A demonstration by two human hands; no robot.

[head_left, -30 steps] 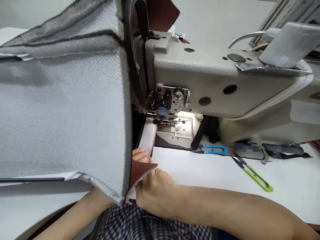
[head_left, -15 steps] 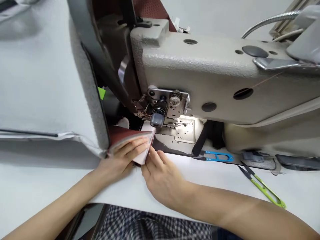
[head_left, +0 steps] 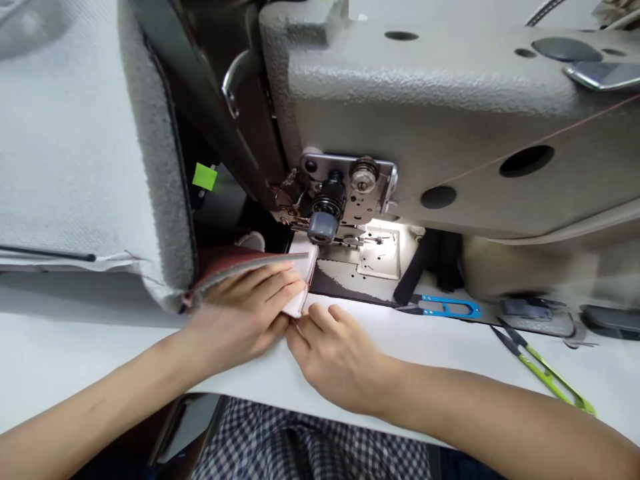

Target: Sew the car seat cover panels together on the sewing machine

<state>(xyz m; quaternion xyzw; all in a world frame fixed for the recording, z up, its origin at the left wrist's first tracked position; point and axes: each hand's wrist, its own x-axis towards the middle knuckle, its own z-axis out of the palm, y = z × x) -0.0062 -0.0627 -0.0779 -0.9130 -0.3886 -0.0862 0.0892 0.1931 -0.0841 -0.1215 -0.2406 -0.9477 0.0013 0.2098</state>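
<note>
You steady the fabric on the table, at the machine.
Your left hand lies flat, fingers outstretched on it, seemingly keeping layers together; your right hand curls at its corner, grip unclear.

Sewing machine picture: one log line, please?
left hand: flat on cloth; right hand: at cloth corner; cloth: by sewing machine; blue snips: on table

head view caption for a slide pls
Left hand flat on a red-brown piece before the sewing machine, right hand at its edge; blue snips and green snips on the table.
</note>
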